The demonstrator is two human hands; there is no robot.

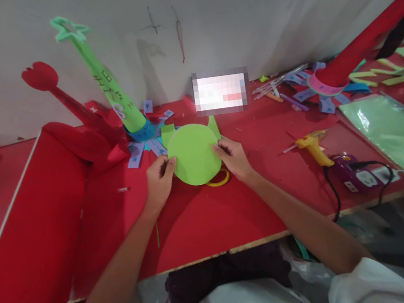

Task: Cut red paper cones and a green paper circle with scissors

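A round green foam disc (195, 155) is held up between my two hands, its flat side facing me. My left hand (160, 179) pinches its left edge, thumb in front. On the opposite edge my right hand (234, 157) grips it the same way. Behind the disc, green pieces (168, 134) stick out at the upper left and upper right; whether they are joined to it I cannot tell. A yellow scissors handle (220, 179) peeks out below the disc, the rest hidden.
A tall green cone (110, 89) with a star top and a red hand-shaped piece (40, 77) stand at left, beside a red partition (34, 233). To the right are a yellow glue gun (314, 148), a purple box (356, 173), green sheets (396, 133) and a red cone (362, 41).
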